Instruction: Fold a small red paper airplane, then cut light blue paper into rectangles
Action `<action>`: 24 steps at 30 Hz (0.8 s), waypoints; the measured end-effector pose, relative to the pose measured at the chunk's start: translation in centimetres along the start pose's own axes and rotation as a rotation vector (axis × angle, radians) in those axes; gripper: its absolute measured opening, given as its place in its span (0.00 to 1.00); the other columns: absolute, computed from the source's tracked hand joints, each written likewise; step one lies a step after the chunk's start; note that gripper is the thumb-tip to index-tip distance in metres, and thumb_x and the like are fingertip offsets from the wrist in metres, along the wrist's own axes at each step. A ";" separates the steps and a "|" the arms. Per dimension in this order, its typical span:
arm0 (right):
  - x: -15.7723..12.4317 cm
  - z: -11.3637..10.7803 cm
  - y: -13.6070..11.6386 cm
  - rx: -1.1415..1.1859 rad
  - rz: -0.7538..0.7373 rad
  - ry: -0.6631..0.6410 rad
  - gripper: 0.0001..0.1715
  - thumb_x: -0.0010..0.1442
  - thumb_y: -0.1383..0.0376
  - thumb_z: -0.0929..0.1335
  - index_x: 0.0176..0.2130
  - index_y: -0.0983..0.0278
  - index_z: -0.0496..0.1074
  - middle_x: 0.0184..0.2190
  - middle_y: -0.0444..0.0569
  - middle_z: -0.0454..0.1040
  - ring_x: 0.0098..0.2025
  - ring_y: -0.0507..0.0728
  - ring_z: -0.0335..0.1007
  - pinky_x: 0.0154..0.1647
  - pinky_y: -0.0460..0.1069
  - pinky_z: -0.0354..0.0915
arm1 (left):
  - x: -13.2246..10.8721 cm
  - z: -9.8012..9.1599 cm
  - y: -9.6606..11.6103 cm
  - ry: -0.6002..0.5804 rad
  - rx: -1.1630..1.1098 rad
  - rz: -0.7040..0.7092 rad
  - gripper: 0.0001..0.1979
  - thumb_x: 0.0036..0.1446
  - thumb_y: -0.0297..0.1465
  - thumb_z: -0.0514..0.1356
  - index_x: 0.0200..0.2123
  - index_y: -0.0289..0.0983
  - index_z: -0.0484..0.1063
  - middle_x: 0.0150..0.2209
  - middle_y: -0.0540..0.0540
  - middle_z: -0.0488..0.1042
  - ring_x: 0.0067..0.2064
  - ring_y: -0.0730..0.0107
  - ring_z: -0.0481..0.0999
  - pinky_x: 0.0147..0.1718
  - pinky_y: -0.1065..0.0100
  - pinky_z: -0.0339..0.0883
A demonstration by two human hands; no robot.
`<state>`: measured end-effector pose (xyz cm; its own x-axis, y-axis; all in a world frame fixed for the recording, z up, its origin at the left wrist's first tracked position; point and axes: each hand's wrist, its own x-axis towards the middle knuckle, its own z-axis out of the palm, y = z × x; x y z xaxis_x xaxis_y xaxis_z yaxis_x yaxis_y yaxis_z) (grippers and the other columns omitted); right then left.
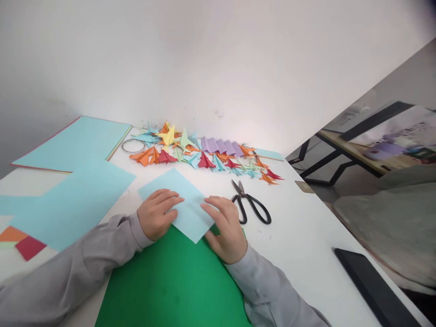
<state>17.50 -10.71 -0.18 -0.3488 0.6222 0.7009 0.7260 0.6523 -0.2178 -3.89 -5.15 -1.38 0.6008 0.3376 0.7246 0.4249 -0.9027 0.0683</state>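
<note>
A light blue square of paper (192,209) lies with one corner toward me, over the far part of a green sheet (173,286). My left hand (158,213) rests on the paper's left side, fingers bent and a little apart, thumb on the paper. At the right corner, my right hand (226,227) grips the paper, its fingers above and its thumb at the lower edge. Black-handled scissors (255,206) lie just right of my right hand, blades pointing away from me.
Folded paper shapes in many colours (204,159) line the wall side. Large blue sheets (78,200) lie at left, near small orange and red pieces (30,247). A tape roll (133,145) sits behind. A black flat object (368,286) lies at right.
</note>
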 end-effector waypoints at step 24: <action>0.5 0.0 1.3 0.791 0.654 0.292 0.05 0.42 0.69 0.74 0.24 0.60 0.76 0.44 0.51 0.69 0.49 0.60 0.66 0.54 0.58 0.59 | 0.1 0.1 -1.5 0.189 -0.601 -0.915 0.35 0.40 0.37 0.67 0.55 0.41 0.64 0.58 0.38 0.53 0.52 0.54 0.68 0.48 0.55 0.68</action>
<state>18.26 -9.58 -0.16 0.2011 0.8938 0.4008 0.0932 0.3899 -0.9161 -4.38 -3.70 -1.47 0.0933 0.9427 0.3204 0.2271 -0.3335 0.9150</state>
